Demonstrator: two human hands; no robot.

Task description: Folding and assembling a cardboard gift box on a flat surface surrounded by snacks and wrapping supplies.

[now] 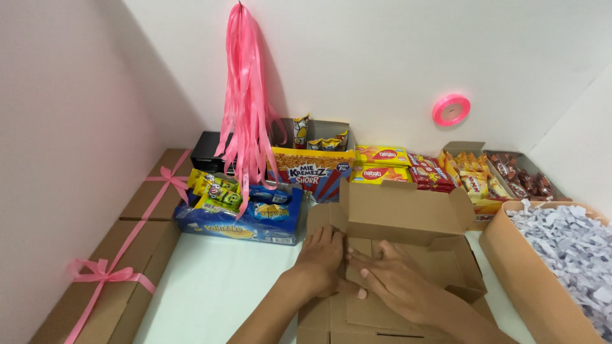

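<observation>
A flat brown cardboard box [408, 213] lies half folded on the white table, its lid flap standing up at the back. My left hand [320, 259] presses on the box's left side wall, fingers spread over the cardboard. My right hand [396, 280] lies flat inside the box, fingertips pointing left and touching the same wall. Neither hand holds a loose item.
Two closed boxes tied with pink ribbon [105, 280] line the left wall. Snack cartons [241, 220] and packets [382, 164] fill the back. Pink ribbon strands [244, 95] and a ribbon roll [451, 109] hang on the wall. A box of shredded white paper [567, 255] stands right.
</observation>
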